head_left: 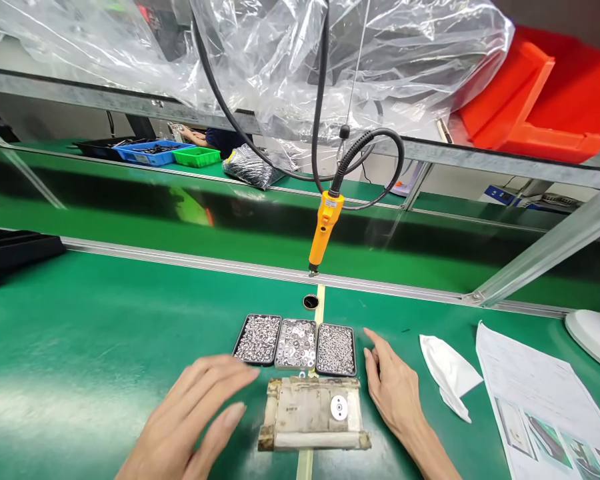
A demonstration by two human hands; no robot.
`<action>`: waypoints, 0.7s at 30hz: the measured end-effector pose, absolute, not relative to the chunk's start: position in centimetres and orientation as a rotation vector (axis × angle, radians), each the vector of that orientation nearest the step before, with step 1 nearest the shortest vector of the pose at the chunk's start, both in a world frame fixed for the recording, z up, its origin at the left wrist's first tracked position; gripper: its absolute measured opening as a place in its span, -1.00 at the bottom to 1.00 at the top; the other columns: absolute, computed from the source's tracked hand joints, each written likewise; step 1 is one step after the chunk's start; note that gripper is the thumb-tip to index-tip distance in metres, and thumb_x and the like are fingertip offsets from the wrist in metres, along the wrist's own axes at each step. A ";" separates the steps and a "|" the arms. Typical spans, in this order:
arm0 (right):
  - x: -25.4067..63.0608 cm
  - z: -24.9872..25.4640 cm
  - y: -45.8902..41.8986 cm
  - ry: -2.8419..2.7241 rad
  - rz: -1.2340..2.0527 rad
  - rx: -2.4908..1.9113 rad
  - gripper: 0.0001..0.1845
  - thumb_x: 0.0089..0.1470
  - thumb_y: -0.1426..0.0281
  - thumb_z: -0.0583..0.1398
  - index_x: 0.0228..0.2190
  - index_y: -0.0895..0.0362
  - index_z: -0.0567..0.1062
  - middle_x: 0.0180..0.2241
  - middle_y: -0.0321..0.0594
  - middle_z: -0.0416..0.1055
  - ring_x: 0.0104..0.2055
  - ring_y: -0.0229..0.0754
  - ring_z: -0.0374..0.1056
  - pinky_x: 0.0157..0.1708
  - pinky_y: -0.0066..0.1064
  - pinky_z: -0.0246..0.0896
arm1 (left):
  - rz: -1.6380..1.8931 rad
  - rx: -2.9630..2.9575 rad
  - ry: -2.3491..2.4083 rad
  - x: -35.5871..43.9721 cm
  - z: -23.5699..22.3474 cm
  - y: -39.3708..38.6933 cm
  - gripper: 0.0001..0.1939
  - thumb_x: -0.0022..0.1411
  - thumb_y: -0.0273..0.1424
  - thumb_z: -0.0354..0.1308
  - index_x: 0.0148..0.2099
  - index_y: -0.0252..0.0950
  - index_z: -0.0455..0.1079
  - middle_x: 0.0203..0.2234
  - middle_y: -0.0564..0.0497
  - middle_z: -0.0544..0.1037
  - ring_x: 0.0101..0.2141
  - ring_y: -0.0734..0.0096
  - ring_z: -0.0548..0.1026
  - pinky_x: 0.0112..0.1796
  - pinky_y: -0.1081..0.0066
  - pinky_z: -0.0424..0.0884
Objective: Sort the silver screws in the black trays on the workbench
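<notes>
Trays (295,344) of small metal parts (three, side by side) beyond taped block (313,413).

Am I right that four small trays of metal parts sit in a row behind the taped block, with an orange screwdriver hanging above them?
Not quite: the head view shows three small trays, not four. They do sit in a row behind the taped block, and the orange screwdriver hangs above them.
</notes>
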State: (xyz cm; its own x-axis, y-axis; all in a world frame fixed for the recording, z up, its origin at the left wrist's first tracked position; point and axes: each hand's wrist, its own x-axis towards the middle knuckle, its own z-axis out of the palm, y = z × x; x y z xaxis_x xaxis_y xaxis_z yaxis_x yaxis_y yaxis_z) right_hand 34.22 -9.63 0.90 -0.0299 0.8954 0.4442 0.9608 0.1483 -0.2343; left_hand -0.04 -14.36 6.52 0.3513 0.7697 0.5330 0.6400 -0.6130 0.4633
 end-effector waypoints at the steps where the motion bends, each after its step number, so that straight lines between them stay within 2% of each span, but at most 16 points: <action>1: 34.4 0.7 -9.7 -1.930 -0.129 -1.760 -0.59 0.34 0.29 -0.04 0.15 0.02 0.30 -0.15 -0.21 0.49 -0.30 -0.30 0.43 -0.37 -0.50 0.27 | 0.988 2.479 1.221 0.1 7.3 -12.7 -0.64 0.48 -0.29 -0.06 0.26 -0.14 0.24 0.14 0.03 0.33 0.19 0.23 0.19 0.17 0.30 0.30; 4: 34.9 0.6 -9.8 -1.834 0.009 -1.761 -0.61 0.33 0.24 -0.01 0.11 0.05 0.35 -0.27 -0.26 0.48 -0.40 -0.37 0.37 -0.44 -0.54 0.21 | 0.637 2.570 1.066 1.7 8.4 -8.2 -0.61 0.52 -0.28 -0.22 0.30 -0.07 0.18 0.20 0.06 0.28 0.27 0.17 0.04 0.22 0.08 0.22; 7: 35.2 0.8 -9.6 -1.815 0.065 -1.730 -0.64 0.31 0.24 0.02 0.04 0.06 0.42 -0.33 -0.30 0.44 -0.47 -0.42 0.32 -0.44 -0.56 0.17 | 0.410 2.619 0.911 3.8 8.0 -5.6 -0.62 0.53 -0.23 -0.21 0.30 -0.02 0.16 0.20 0.12 0.28 0.31 0.16 -0.06 0.25 -0.04 0.14; 12: 35.3 0.7 -9.2 -1.823 0.129 -1.695 -0.69 0.30 0.24 0.05 -0.02 0.04 0.46 -0.44 -0.36 0.37 -0.48 -0.43 0.27 -0.43 -0.55 0.14 | 0.285 2.604 0.871 4.1 6.8 -4.6 -0.60 0.52 -0.21 -0.20 0.25 -0.13 0.25 0.24 0.04 0.22 0.33 0.08 -0.15 0.28 -0.10 0.00; 15: 35.4 0.7 -9.1 -1.821 0.154 -1.693 -0.69 0.30 0.24 0.05 -0.03 0.04 0.47 -0.45 -0.37 0.36 -0.49 -0.42 0.26 -0.42 -0.54 0.13 | 0.329 2.576 0.912 3.4 6.7 -4.4 -0.56 0.52 -0.15 -0.27 0.18 -0.13 0.34 0.19 0.03 0.28 0.31 0.03 -0.11 0.24 -0.14 0.03; 18: 35.3 0.7 -8.9 -1.816 0.169 -1.691 -0.67 0.30 0.23 0.05 -0.04 0.07 0.49 -0.46 -0.35 0.37 -0.48 -0.41 0.27 -0.45 -0.54 0.13 | 0.400 2.510 0.839 3.5 6.8 -4.4 -0.41 0.49 0.00 -0.39 0.22 -0.11 0.30 0.20 0.01 0.27 0.31 0.03 -0.09 0.25 -0.12 0.02; 21: 35.3 0.8 -8.9 -1.794 0.200 -1.706 -0.66 0.30 0.21 0.05 -0.06 0.07 0.50 -0.49 -0.35 0.35 -0.48 -0.40 0.26 -0.45 -0.54 0.11 | 0.332 2.474 0.794 4.2 6.6 -4.5 -0.35 0.45 0.07 -0.45 0.26 -0.07 0.24 0.25 0.06 0.20 0.33 0.12 -0.14 0.30 -0.06 -0.03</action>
